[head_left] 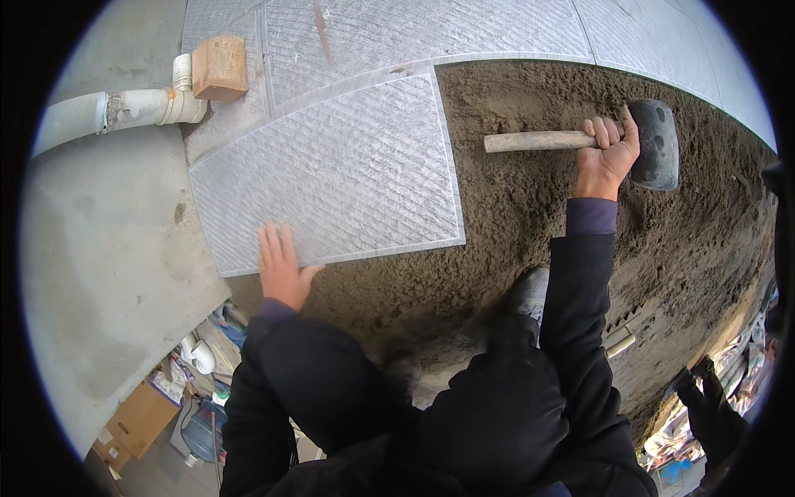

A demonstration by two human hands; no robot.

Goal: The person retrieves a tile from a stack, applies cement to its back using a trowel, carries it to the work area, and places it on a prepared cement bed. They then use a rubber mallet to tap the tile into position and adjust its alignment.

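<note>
A grey stone-textured paving tile (331, 170) lies on a bed of damp brown mortar or sand (513, 211), beside the row of laid tiles (480, 29). My left hand (284, 265) rests at its near left edge, fingers stretched flat over the surface and thumb apart. My right hand (610, 156) is wrapped round the wooden handle of a black rubber mallet (656, 147), close to the head. The mallet is held over the bare bed, right of the tile and apart from it. Its handle points left.
A reddish brick (220, 68) stands beside a white drain pipe (137, 110) at the far left, along a grey wall (108, 240). A tool with a pale handle (621, 345) lies on the bed at right. A cardboard box (139, 418) and a water bottle (201, 431) are at lower left.
</note>
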